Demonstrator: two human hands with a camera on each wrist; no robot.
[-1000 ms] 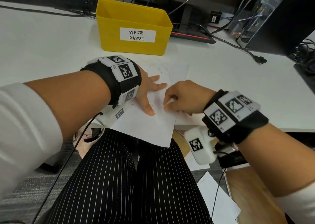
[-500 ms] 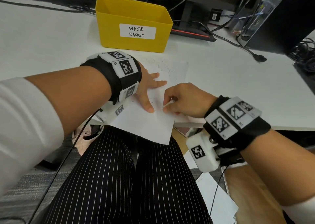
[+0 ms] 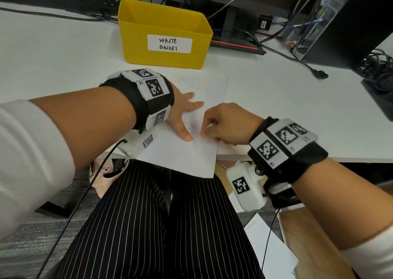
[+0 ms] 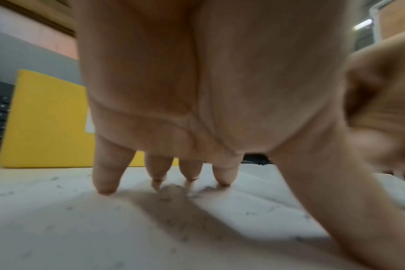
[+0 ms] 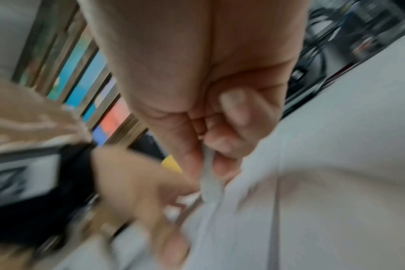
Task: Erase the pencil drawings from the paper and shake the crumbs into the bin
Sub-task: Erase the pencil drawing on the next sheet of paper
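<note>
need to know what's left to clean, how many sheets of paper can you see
3: one sheet on the desk edge under the left hand, overhanging the lap; one loose sheet on the floor by the right arm; another peeks below the wrist camera. More may be hidden.

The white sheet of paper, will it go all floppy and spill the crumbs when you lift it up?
Probably floppy: the white sheet of paper is thin and already hangs past the edge of the white desk. It likely weighs little, since the left hand presses it flat. The grey eraser crumbs lie loose, so they may slide off if it tilts.
</note>
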